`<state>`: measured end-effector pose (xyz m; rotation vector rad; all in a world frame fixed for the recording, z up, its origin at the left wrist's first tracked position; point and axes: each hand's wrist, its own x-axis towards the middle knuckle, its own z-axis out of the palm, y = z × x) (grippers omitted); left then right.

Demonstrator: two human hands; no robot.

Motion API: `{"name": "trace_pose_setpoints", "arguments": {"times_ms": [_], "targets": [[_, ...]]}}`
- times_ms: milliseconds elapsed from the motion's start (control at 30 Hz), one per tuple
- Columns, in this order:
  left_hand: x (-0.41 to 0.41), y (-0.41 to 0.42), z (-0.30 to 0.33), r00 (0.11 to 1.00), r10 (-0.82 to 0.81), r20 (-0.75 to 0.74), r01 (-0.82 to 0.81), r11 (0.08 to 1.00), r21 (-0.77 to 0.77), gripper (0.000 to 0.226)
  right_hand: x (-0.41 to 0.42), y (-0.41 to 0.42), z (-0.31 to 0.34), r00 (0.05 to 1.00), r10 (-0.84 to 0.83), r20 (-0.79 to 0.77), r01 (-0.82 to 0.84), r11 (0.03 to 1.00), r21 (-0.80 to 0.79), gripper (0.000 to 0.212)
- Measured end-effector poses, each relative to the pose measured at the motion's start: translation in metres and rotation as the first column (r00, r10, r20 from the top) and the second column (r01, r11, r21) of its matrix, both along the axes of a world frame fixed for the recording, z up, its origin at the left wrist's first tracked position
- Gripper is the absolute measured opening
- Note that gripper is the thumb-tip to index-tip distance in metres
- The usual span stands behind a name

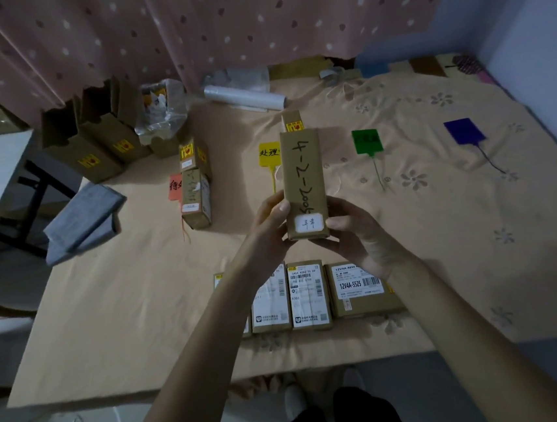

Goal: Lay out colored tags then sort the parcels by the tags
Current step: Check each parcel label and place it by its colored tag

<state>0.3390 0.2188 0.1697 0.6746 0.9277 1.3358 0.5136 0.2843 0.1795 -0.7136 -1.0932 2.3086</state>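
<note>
curtain [185, 32]: pink, dotted | wall [522, 0]: pale blue | bed sheet [442, 229]: beige, floral | light: dim

Home bedroom: bed [441, 215] with floral sheet, curtain [185, 32].

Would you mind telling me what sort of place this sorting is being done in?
Most likely a bedroom at home, not a warehouse: the parcels lie on a bed with a flower-patterned sheet, a pink dotted curtain hangs behind, and opened cardboard boxes stand alongside.

Tags [367, 141] behind parcels [308, 294]
</note>
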Motion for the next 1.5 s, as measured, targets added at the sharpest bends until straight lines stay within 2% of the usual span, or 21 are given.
{"name": "trace_pose_setpoints", "arguments": {"times_ms": [133, 233, 300, 400, 500, 600, 667, 800, 967, 1067, 1233, 1400, 1500], "targets": [[-0.005, 0.001, -0.006, 1.000, 0.004, -0.009, -0.005, 0.999, -0.033, 0.081, -0.001, -0.002, 0.002, 0.999, -0.005, 0.049, 0.005, 1.000, -0.005, 0.082], [-0.004, 0.004, -0.005, 1.000, 0.012, -0.018, -0.013, 0.998, -0.058, 0.074, -0.001, 0.002, 0.005, 0.996, -0.020, 0.092, 0.022, 0.999, -0.024, 0.091], [0.001, 0.008, -0.005, 0.999, -0.005, -0.038, 0.002, 0.997, -0.076, 0.064, -0.001, 0.005, 0.009, 0.989, -0.064, 0.137, 0.065, 0.998, -0.002, 0.076], [0.010, 0.015, -0.006, 0.999, -0.034, -0.010, 0.032, 0.993, -0.117, 0.052, 0.001, 0.013, 0.013, 0.944, -0.181, 0.276, 0.150, 0.980, 0.129, 0.050], [0.024, 0.022, -0.006, 0.996, -0.089, -0.033, 0.083, 0.986, -0.145, 0.054, 0.012, 0.020, 0.013, 0.903, -0.267, 0.335, 0.224, 0.961, 0.163, 0.047], [0.041, 0.027, 0.000, 0.992, -0.106, -0.068, 0.091, 0.978, -0.189, 0.068, 0.033, 0.022, 0.011, 0.890, -0.290, 0.352, 0.256, 0.956, 0.140, 0.046], [0.058, 0.031, 0.005, 0.990, -0.107, -0.095, 0.086, 0.975, -0.204, 0.069, 0.051, 0.024, 0.012, 0.890, -0.296, 0.347, 0.270, 0.955, 0.121, 0.045], [0.106, 0.043, 0.011, 0.988, -0.087, -0.127, 0.059, 0.976, -0.208, 0.047, 0.094, 0.035, 0.011, 0.891, -0.301, 0.340, 0.278, 0.954, 0.114, 0.047], [0.192, 0.065, 0.008, 0.987, -0.047, -0.154, 0.009, 0.971, -0.241, 0.060, 0.178, 0.056, 0.009, 0.898, -0.283, 0.337, 0.250, 0.958, 0.137, 0.046], [0.257, 0.079, 0.006, 0.991, -0.048, -0.126, 0.015, 0.969, -0.246, 0.041, 0.241, 0.072, 0.008, 0.891, -0.289, 0.351, 0.249, 0.956, 0.156, 0.049], [0.360, 0.102, 0.012, 0.994, -0.047, -0.097, 0.021, 0.967, -0.255, 0.027, 0.338, 0.097, 0.012, 0.870, -0.325, 0.372, 0.280, 0.945, 0.170, 0.049], [0.420, 0.126, 0.014, 0.989, -0.090, -0.117, 0.057, 0.965, -0.255, 0.028, 0.401, 0.124, 0.007, 0.876, -0.304, 0.373, 0.263, 0.952, 0.159, 0.048], [0.439, 0.145, 0.010, 0.987, -0.078, -0.138, 0.038, 0.961, -0.275, 0.034, 0.419, 0.146, -0.002, 0.880, -0.300, 0.369, 0.270, 0.954, 0.132, 0.055]]}}
